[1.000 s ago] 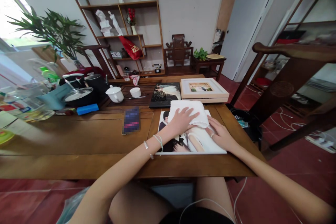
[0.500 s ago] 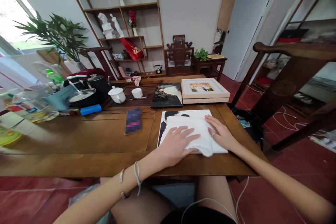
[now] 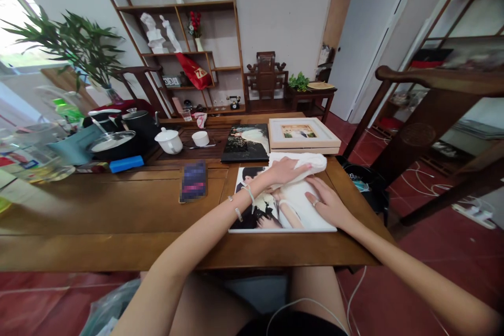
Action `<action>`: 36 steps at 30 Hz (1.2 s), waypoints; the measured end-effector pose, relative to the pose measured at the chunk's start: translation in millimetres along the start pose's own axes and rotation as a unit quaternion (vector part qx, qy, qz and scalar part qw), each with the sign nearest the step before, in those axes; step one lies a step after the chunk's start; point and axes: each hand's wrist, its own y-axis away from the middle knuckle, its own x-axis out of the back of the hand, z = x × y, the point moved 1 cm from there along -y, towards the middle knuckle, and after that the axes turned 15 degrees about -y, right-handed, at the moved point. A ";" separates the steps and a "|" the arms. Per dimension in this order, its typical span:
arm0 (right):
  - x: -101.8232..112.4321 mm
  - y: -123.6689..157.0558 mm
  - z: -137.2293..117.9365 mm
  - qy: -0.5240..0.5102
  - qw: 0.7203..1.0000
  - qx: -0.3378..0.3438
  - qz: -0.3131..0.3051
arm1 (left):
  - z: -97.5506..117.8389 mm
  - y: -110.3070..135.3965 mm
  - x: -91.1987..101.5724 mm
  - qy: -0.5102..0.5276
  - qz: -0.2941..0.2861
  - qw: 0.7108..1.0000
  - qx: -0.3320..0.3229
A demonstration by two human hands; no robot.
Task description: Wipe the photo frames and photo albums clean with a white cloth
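A white-edged photo panel, printed with people in dark and white clothes, lies flat on the wooden table. My left hand is closed on a bunched white cloth at the panel's far edge; some of its fingers are hard to tell from the cloth. The cloth reaches past that edge toward the framed picture. My right hand lies open and flat on the panel's right side, a ring on one finger.
Behind the panel lie a dark photo panel and a light-framed picture. Left of it is a blurred-out dark blue item. A white lidded teapot, a white cup and a blue box stand farther left. A wooden chair is at right.
My left hand has moved the cloth away from me to the panel's far edge, uncovering the printed picture. My right hand stays at the panel's right side. The view has shifted slightly.
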 end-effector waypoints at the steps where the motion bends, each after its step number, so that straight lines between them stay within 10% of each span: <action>1: 0.0 0.5 1.0 -0.004 1.000 -0.008 0.007 | 0.9 -3.9 -0.1 0.002 -0.004 1.000 0.001; 8: -0.7 0.8 1.5 -0.024 1.000 0.004 -0.001 | 8.2 13.0 1.9 -0.072 -0.011 0.997 0.026; 24: -2.6 1.1 13.2 -0.041 0.998 0.031 0.028 | 70.1 157.8 -27.0 -0.208 0.090 0.974 0.001; 36: -0.4 -1.0 8.6 -0.009 1.000 0.010 -0.010 | -3.7 67.0 -24.5 -0.269 0.066 0.961 0.010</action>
